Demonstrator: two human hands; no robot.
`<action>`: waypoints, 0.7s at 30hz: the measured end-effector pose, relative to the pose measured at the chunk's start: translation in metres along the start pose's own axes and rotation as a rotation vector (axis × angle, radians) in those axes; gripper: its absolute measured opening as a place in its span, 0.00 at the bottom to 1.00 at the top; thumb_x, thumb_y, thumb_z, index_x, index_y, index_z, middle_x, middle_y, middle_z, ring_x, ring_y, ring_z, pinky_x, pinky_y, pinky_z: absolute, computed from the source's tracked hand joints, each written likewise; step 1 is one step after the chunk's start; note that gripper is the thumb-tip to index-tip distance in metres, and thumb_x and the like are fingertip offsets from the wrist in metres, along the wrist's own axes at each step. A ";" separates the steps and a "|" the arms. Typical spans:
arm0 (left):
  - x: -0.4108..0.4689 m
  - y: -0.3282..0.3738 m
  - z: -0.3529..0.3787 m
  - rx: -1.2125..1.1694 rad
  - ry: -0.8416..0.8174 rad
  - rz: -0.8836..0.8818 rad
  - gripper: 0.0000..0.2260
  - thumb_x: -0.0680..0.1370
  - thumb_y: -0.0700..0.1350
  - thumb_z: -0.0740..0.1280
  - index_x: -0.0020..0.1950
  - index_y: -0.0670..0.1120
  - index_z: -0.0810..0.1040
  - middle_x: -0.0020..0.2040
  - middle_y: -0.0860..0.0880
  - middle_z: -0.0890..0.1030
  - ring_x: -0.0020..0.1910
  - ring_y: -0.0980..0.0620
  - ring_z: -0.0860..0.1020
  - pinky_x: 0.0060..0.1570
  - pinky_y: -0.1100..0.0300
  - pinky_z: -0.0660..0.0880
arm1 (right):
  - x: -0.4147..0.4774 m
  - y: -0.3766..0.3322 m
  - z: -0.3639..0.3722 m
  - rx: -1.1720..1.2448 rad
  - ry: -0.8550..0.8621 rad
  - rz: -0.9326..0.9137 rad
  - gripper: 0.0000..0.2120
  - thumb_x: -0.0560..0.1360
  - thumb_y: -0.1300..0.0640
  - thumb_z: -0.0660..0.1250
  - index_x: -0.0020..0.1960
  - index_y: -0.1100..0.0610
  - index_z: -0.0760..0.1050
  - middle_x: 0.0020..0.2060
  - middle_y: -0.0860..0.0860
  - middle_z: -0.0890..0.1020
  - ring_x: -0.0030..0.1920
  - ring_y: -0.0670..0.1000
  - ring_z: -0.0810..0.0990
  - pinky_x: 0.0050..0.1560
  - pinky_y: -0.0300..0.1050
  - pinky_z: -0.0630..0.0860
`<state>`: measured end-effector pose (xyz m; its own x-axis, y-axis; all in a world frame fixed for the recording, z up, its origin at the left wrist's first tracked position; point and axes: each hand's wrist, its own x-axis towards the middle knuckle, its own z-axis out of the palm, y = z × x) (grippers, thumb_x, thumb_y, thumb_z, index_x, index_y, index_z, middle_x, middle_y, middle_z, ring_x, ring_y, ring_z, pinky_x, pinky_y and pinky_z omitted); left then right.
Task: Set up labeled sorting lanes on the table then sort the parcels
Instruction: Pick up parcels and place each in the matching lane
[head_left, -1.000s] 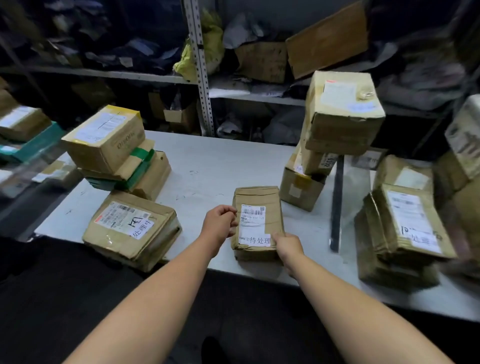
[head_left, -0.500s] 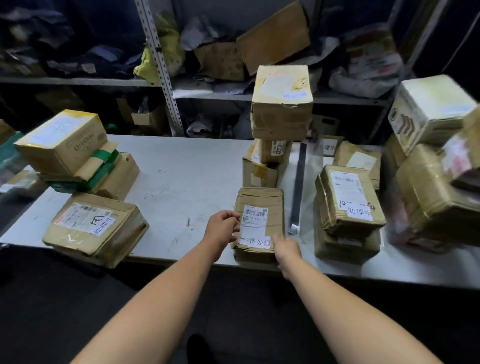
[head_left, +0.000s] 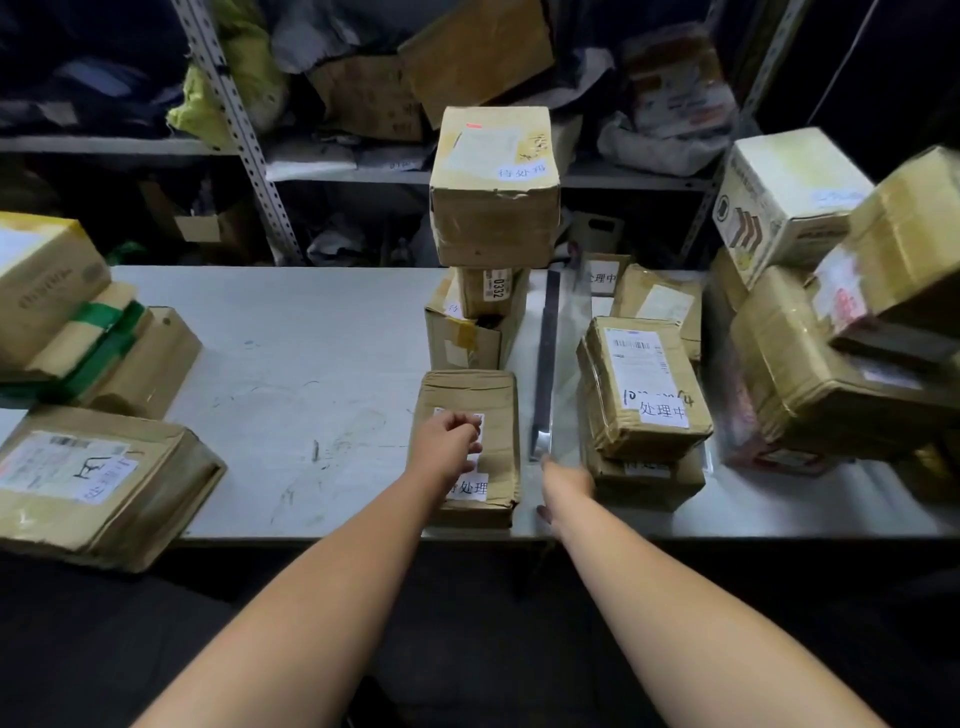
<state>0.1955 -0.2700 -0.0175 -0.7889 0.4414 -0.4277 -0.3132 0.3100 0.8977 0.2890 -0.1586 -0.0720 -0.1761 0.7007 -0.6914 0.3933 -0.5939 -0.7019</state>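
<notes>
Head view down onto a pale grey tabletop (head_left: 311, 332). Lying flat at lower centre, close to the front edge: a flat brown cardboard parcel (head_left: 493, 405) with white paper labels. Resting on its top, over the upper label: the left hand (head_left: 449, 441), fingers bent, knuckles up; gripping or merely touching, cannot tell. Just right of the parcel, at the table's front edge: the right hand (head_left: 566, 486), apart from the left, pointing toward the near end of a long dark flat strip (head_left: 546, 353); blurred, so fingers straight or curled, cannot tell. Directly behind the parcel: a tall stack of three brown cardboard boxes (head_left: 493, 208). Right of the strip: two stacked brown taped parcels (head_left: 644, 384), a handwritten white label on the upper one. At the left edge of frame: a wide flat brown parcel (head_left: 93, 483) overhanging the table front, and behind it a pile of boxes bound with green tape (head_left: 98, 332).
</notes>
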 end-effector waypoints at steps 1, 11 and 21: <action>0.003 -0.001 0.003 0.002 -0.009 0.005 0.09 0.79 0.35 0.61 0.48 0.46 0.78 0.45 0.46 0.78 0.41 0.51 0.77 0.37 0.59 0.75 | 0.004 0.001 0.005 0.012 0.011 -0.023 0.27 0.80 0.50 0.70 0.75 0.58 0.68 0.67 0.59 0.76 0.67 0.63 0.75 0.68 0.62 0.74; 0.032 -0.011 -0.002 0.023 -0.021 0.013 0.09 0.79 0.36 0.62 0.46 0.48 0.78 0.42 0.46 0.80 0.38 0.49 0.76 0.37 0.56 0.75 | 0.033 -0.009 0.038 0.062 0.260 -0.175 0.09 0.84 0.58 0.61 0.59 0.60 0.78 0.57 0.58 0.79 0.62 0.59 0.78 0.57 0.45 0.69; 0.041 -0.023 0.005 0.168 -0.058 0.097 0.10 0.76 0.37 0.64 0.41 0.51 0.78 0.45 0.49 0.82 0.49 0.48 0.79 0.55 0.49 0.78 | 0.035 -0.004 0.012 -0.539 0.171 -0.310 0.13 0.81 0.65 0.62 0.64 0.64 0.77 0.59 0.61 0.81 0.61 0.61 0.79 0.55 0.45 0.73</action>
<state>0.1730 -0.2547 -0.0566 -0.7780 0.5219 -0.3498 -0.1407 0.3978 0.9066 0.2704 -0.1362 -0.0951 -0.2254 0.8874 -0.4021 0.7533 -0.1030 -0.6495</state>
